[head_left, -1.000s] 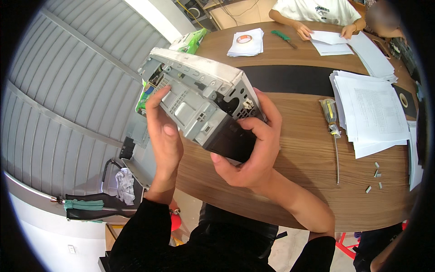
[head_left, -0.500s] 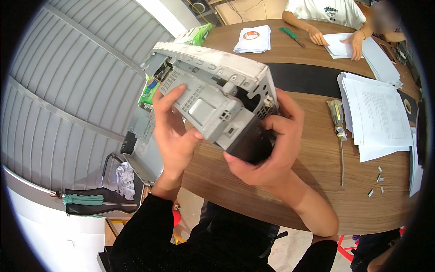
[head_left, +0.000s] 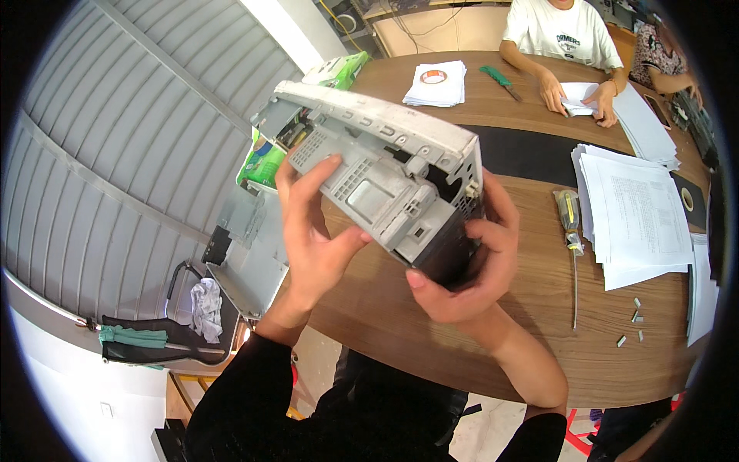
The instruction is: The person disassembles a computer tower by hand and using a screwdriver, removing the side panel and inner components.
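a grey metal case (head_left: pixel 381 196) is held tilted in the air over the left part of the table (head_left: pixel 531 316), toward the near edge. the left hand (head_left: pixel 319 242) is partly curled on it, one fingertip on the perforated face and the thumb at the lower edge. the right hand (head_left: pixel 485 269) is closed around the dark end of the case, its thumb on the near side.

beyond the case, a black strip (head_left: pixel 523 154) crosses the table. near the far edge lie a roll of tape (head_left: pixel 433 77) on a paper stack (head_left: pixel 435 95) and a green-handled tool (head_left: pixel 500 80). at the far right corner a co-worker's hands (head_left: pixel 553 94) hold a folded sheet (head_left: pixel 579 98).

toward the right edge is a pile of papers (head_left: pixel 635 215), with a screwdriver (head_left: pixel 570 212) just beside it, shaft pointing to the near edge. small pale pieces (head_left: pixel 636 316) lie near the near right corner. left of the left hand is a metal panel (head_left: pixel 258 266).
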A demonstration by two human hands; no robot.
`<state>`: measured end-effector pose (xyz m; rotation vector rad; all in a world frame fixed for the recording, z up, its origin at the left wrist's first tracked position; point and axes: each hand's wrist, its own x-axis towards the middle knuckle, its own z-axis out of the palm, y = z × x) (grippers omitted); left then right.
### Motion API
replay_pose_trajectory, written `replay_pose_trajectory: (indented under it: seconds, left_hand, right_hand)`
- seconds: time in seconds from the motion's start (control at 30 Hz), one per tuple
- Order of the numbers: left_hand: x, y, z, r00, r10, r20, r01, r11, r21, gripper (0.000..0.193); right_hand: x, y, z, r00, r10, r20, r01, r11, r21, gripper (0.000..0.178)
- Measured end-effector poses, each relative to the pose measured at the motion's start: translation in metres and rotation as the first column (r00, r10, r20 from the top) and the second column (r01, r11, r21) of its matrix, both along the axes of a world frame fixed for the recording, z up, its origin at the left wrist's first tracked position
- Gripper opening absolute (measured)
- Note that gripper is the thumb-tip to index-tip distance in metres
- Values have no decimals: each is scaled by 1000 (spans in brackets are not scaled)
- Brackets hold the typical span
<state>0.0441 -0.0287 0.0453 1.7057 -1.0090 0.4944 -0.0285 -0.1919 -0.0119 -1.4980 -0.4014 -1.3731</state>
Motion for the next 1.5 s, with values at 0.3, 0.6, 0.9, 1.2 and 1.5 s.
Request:
replay_pose_trajectory:
  seconds: [0.3,0.6,0.9,1.2,1.5]
  left_hand:
    - [18,10,4,996,-88,-28,87,995,-42,61]
    - [37,18,2,982,-190,-22,188,980,-63,59]
    - [28,16,6,987,-154,-49,151,987,-62,57]
    - [22,17,6,993,-102,-58,98,993,-66,56]
    - [29,14,4,999,13,33,-13,1000,-4,57]
  right_hand:
    - [-13,16,6,996,-68,-61,69,998,15,61]
    - [-11,21,3,993,-112,-48,112,994,6,60]
    - [-9,20,3,997,-74,-8,74,995,67,59]
    - [-7,22,-2,995,-104,-3,104,992,65,62]
    - [-8,10,-6,994,80,75,-91,985,148,51]
